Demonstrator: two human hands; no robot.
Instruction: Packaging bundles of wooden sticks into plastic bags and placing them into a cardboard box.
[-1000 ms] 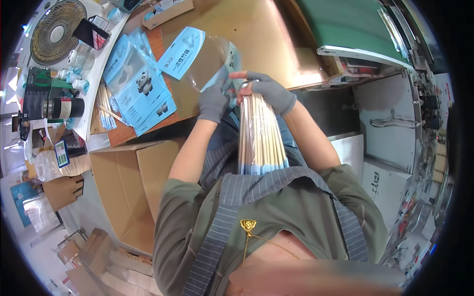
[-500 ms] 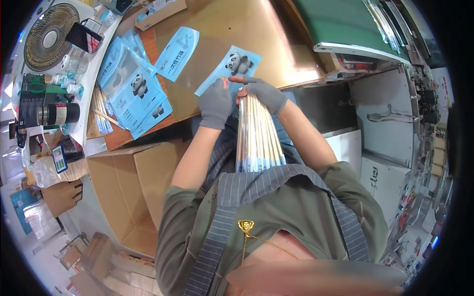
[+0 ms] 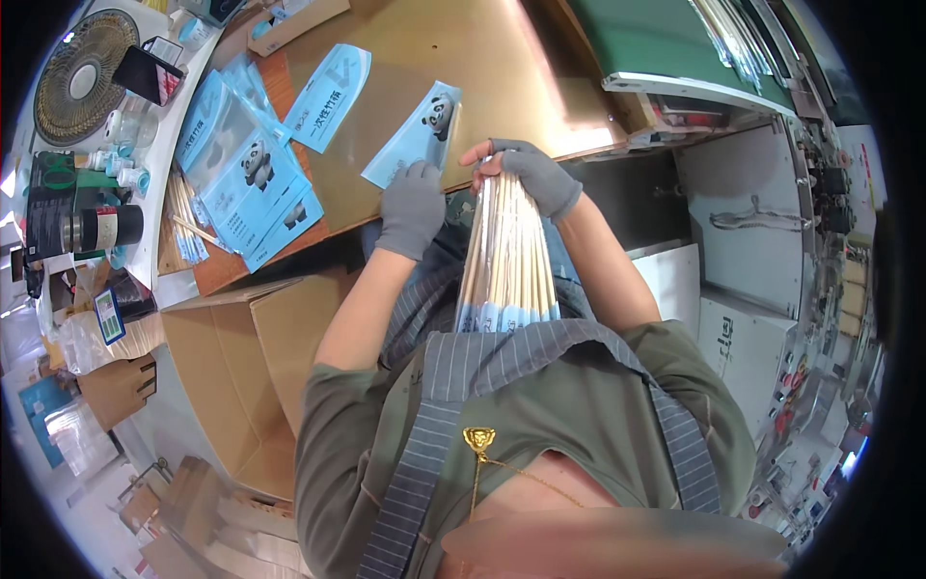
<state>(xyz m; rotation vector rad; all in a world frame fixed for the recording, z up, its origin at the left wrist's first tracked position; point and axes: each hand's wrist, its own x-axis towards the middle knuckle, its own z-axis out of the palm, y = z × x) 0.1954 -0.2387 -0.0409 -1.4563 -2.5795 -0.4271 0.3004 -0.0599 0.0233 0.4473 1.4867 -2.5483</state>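
Note:
My right hand (image 3: pixel 540 179), in a grey glove with bare fingertips, is closed around the top of a bundle of wrapped chopsticks (image 3: pixel 506 251). The bundle hangs down toward my apron, its blue-printed wrapper ends lowest. To its left, my gloved left hand (image 3: pixel 413 207) is closed at the lower end of a blue plastic bag (image 3: pixel 410 140) with a panda print. That bag lies slanted across the table's front edge, apart from the bundle. My left fingertips are mostly hidden behind the curled knuckles.
Another blue bag (image 3: pixel 328 96) lies on the brown table (image 3: pixel 415 39), beside a stack of panda bags (image 3: pixel 256 203). Loose wrapped chopsticks (image 3: pixel 183 217) stick out near the stack. An open cardboard box (image 3: pixel 231 376) stands below left. A fan (image 3: pixel 87 77) and a dark tumbler (image 3: pixel 106 227) occupy the white shelf.
My left hand has drawn away from my right, and the panda bag is now tilted more steeply. My right hand keeps the chopsticks. The whole view has shifted slightly.

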